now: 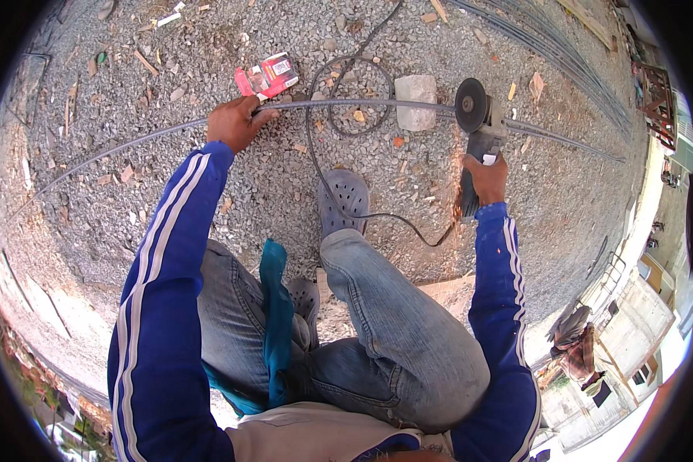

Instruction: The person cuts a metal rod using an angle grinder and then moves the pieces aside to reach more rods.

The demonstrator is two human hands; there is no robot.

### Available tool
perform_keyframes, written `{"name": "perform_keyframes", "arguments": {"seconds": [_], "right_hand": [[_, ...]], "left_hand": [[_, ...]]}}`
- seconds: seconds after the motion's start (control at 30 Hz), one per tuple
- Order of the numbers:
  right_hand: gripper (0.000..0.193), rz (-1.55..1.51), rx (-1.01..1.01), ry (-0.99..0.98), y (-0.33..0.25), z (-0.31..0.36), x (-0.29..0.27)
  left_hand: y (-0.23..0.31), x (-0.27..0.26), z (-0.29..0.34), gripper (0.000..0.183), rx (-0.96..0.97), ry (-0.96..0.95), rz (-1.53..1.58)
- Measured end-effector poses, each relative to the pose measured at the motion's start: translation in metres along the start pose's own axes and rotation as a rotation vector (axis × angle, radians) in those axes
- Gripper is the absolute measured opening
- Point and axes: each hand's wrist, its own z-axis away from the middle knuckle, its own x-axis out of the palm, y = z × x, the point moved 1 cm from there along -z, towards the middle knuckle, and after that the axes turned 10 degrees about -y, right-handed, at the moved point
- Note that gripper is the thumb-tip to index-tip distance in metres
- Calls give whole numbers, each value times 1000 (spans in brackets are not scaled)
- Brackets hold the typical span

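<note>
My left hand (pixel 236 125) is closed around a long steel rebar (pixel 346 102) that runs across the gravel from left to right. In my right hand (pixel 487 177) is an angle grinder (pixel 481 145), gripped by its dark body. Its round black disc (pixel 472 105) stands at the rebar, just right of a pale concrete block (pixel 416 103) that lies under the bar. I cannot tell whether the disc touches the steel. From the grinder's lower end a black cord (pixel 408 223) leads left past my shoe and coils beyond the rebar.
A torn red and white box (pixel 268 77) lies just beyond my left hand. More rebars (pixel 550 54) stretch along the ground at the far right. My grey clog (pixel 344 196) is close to the cord. Wood scraps and stones dot the gravel (pixel 277 177).
</note>
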Motion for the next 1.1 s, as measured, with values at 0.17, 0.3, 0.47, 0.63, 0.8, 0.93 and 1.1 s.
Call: {"name": "perform_keyframes", "arguments": {"seconds": [0.17, 0.3, 0.47, 0.63, 0.8, 0.93, 1.1], "right_hand": [[50, -18, -65, -13, 5, -1, 0], [49, -21, -63, -18, 3, 0, -1], [49, 6, -32, -6, -1, 3, 1], [50, 11, -33, -11, 2, 5, 3], [47, -104, 20, 22, 25, 31, 2], [31, -610, 213, 3, 15, 72, -3], [44, -1168, 190, 105, 53, 88, 5]], "left_hand": [[0, 2, 0, 51, 5, 39, -17], [1, 1, -1, 51, -38, -21, -3], [1, -1, 0, 49, -38, -55, -5], [0, -4, -2, 50, -42, -110, 12], [3, -10, -10, 50, -44, -208, -5], [-1, -13, -8, 53, -74, -269, -23], [3, -20, -9, 58, -130, -341, -46]]}}
